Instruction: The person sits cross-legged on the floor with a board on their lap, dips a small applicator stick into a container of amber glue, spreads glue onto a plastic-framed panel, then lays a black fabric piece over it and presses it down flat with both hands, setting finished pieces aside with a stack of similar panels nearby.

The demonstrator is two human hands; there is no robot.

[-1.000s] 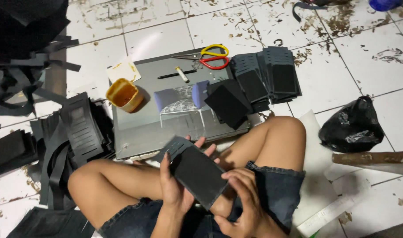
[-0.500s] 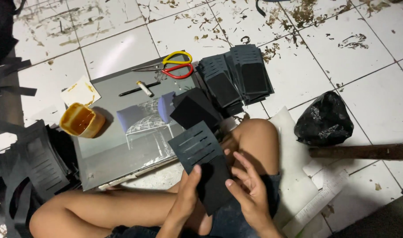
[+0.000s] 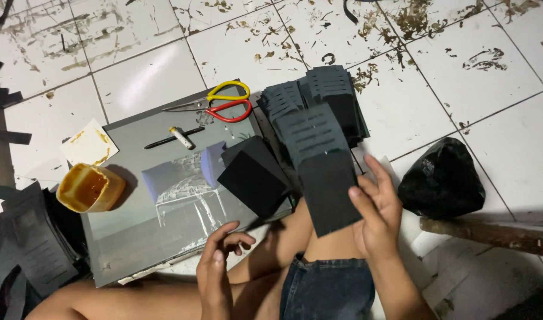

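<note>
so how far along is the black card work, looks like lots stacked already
Done, by the look of it: a stack of slotted black pieces lies on the tiles beyond the grey board. In hand: the right hand holds one slotted black card out toward that stack; the left hand is empty. Possibly left: dark sheets at the left edge, and a glue cup stands open.

Single head-worn camera, looking steeply down from above the seated person's lap onto the tiled floor [image 3: 164, 65] ahead. Close range: both hands and bare knees fill the lower frame, the grey board [image 3: 135, 237] sits mid-left. Only one view, so nothing is shared.
</note>
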